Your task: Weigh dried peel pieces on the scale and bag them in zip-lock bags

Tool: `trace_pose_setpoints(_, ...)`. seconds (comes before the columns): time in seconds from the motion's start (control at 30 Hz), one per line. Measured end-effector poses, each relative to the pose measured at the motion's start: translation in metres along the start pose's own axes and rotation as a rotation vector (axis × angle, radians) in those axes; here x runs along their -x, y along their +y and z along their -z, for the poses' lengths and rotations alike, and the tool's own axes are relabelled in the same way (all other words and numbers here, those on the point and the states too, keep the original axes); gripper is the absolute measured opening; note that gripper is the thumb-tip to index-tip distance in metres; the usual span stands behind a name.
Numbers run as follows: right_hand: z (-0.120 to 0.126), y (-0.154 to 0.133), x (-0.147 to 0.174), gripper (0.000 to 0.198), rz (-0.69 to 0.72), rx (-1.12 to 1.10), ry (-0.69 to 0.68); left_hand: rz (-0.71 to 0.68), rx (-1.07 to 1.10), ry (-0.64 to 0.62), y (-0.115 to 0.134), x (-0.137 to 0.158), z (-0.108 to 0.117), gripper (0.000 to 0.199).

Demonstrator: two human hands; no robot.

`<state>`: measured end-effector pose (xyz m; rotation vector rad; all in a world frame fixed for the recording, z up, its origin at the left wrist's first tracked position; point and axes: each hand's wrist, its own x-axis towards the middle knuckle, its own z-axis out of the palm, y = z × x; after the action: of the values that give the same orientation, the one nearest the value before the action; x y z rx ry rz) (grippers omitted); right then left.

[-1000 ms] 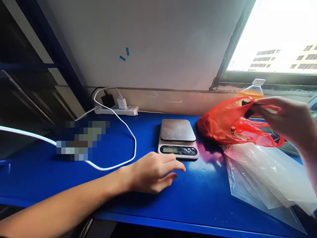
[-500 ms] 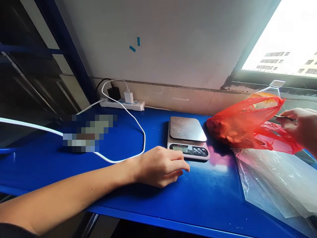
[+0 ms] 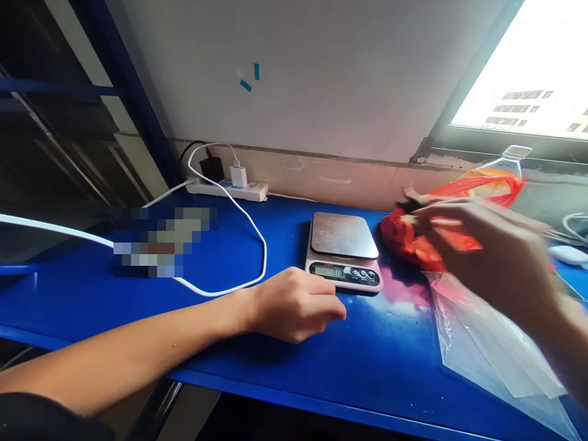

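A kitchen scale (image 3: pixel 344 236) with a steel plate and a small display stands on the blue table. Just in front of it, my left hand (image 3: pixel 298 306) rests on the tabletop, fingers curled in and nothing showing in them. My right hand (image 3: pixel 478 245) is raised before the red plastic bag (image 3: pixel 399 239), blurred by motion. Its fingertips pinch a small dark and tan piece (image 3: pixel 410 202), whose kind I cannot make out. The hand hides much of the bag. Behind the bag stands a clear plastic bottle (image 3: pixel 514 156).
Clear plastic bags (image 3: pixel 491 349) lie flat at the right. A white power strip (image 3: pixel 248 191) with chargers sits along the wall, and its white cable (image 3: pixel 264 245) loops across the table. A pixelated patch covers something at the left. A white mouse-like object (image 3: pixel 569 254) is at the far right.
My right hand has moved left from the bag's handles to in front of the bag, carrying the small piece. The left hand has stayed beside the scale, its fingers curled slightly more.
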<state>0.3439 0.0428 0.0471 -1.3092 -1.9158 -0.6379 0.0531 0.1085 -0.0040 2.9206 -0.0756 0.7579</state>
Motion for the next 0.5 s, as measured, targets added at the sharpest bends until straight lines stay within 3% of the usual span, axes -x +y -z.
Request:
trace_pose_setpoints(0.1, -0.053, -0.019, -0.019, 0.012, 0.096, -0.117, -0.070, -0.009, -0.012, -0.005, 0.000, -0.001, 0.001, 0.018)
trace_pose_setpoints(0.17, -0.072, -0.021, -0.021, 0.014, 0.120, -0.155, -0.114, -0.004, -0.017, -0.004, -0.003, -0.001, 0.002, 0.018)
trace_pose_setpoints(0.33, -0.082, -0.021, -0.013, 0.016, 0.151, -0.189, -0.230, 0.048, -0.013, 0.005, -0.009, 0.001, 0.002, 0.019)
trace_pose_setpoints(0.5, -0.078, -0.019, -0.010, 0.024, 0.154, -0.235, -0.245, 0.089, -0.034, -0.005, -0.011, 0.002, 0.005, 0.020)
